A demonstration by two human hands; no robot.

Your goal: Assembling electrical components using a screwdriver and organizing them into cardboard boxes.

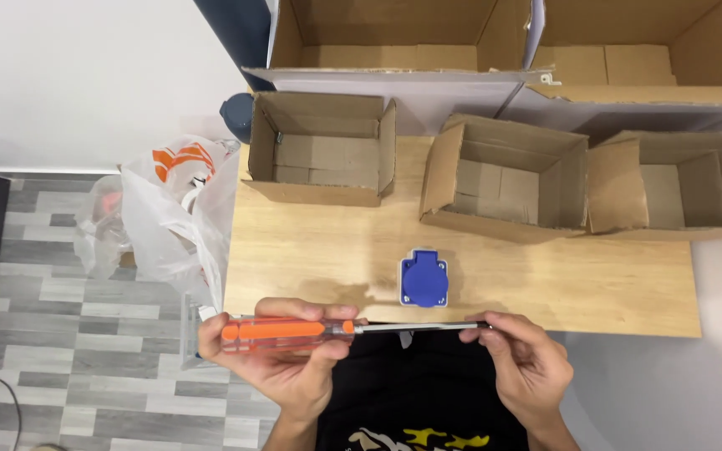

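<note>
I hold a screwdriver point(353, 328) level across the front edge of a wooden table point(545, 284). My left hand point(282, 355) wraps its clear and orange handle. The fingertips of my right hand point(524, 359) pinch the far end of the metal shaft. Just beyond the shaft, a blue socket with a hinged lid on a white base point(424, 279) lies flat on the table, untouched by either hand.
Three open cardboard boxes point(321, 150) point(507, 177) point(678, 185) stand along the table's back half, with two bigger open boxes point(394, 38) behind them. A white plastic bag point(173, 209) sits on the grey tiled floor at the table's left end.
</note>
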